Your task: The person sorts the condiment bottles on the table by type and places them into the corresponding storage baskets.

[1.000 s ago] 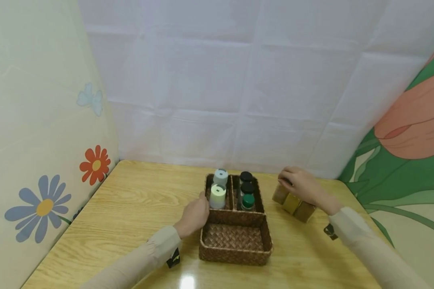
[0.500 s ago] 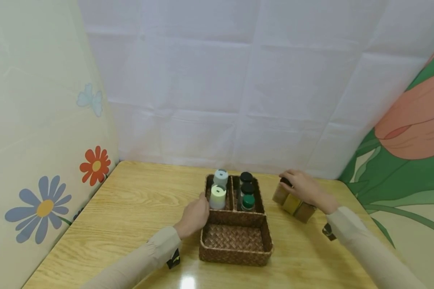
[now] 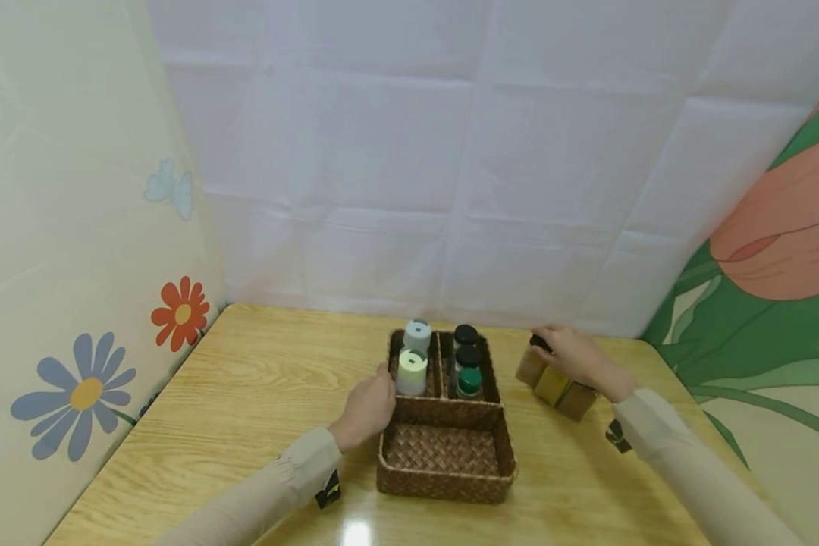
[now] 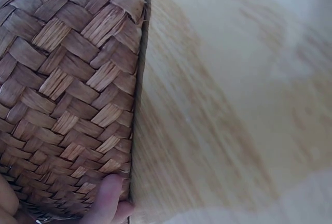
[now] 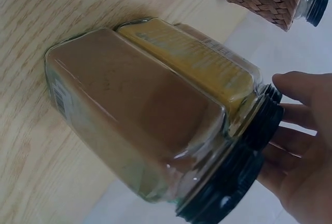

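Mid-step: gathering spice jars from the table beside the woven basket (image 3: 444,455). Left hand (image 3: 367,409) braced against the basket's left wall at about 9 o'clock, fingers curled loosely on the weave, a fingertip (image 4: 106,203) touching its lower edge. Right hand (image 3: 573,356) draped over a row of 3 square glass jars (image 3: 553,385), standing at 3 o'clock from the basket, fingers spread across the black caps (image 5: 244,156); whether any jar is actually pinched, cannot tell. 2 pale-lidded containers (image 3: 412,370) and 3 dark-capped bottles (image 3: 467,358) already in the rear compartments, front compartment empty. Likely next need: closing fingers around 1 jar, lifting clear of its neighbours, carrying toward 9 o'clock.
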Demonstrator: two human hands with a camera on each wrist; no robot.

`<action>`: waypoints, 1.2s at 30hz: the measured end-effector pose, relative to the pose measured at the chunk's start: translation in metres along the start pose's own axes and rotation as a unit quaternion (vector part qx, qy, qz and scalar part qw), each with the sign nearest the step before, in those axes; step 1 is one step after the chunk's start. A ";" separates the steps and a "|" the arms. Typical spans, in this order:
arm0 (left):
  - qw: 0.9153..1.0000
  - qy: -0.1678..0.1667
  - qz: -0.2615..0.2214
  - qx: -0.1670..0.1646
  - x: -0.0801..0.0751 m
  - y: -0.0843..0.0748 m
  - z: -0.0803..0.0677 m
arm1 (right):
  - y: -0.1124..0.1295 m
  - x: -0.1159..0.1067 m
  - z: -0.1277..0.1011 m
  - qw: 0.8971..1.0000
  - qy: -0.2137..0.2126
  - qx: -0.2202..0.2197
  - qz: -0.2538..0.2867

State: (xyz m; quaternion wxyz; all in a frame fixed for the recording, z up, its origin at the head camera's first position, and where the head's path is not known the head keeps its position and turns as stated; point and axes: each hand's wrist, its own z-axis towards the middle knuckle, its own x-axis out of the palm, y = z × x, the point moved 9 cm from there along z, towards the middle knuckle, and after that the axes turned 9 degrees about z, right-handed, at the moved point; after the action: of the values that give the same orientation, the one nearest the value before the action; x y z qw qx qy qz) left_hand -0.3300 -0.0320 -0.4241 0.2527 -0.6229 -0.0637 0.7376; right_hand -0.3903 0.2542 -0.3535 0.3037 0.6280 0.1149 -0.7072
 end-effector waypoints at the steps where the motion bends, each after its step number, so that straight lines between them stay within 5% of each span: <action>1: 1.000 0.000 0.000 -0.001 0.000 0.000 0.000 | 0.000 0.000 0.000 1.000 0.001 0.002 0.001; 20: 1.000 -0.014 0.015 0.003 -0.002 -0.002 -0.002 | 0.001 0.002 0.002 1.000 -0.014 -0.015 -0.014; 36: 0.999 -0.015 0.027 0.009 -0.003 -0.003 -0.002 | -0.003 0.006 0.000 1.000 -0.006 0.012 -0.007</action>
State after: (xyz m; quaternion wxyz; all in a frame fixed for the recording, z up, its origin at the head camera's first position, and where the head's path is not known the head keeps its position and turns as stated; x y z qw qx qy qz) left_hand -0.3274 -0.0312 -0.4207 0.2377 -0.6107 -0.0438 0.7541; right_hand -0.3922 0.2548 -0.3597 0.2914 0.6267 0.1088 -0.7145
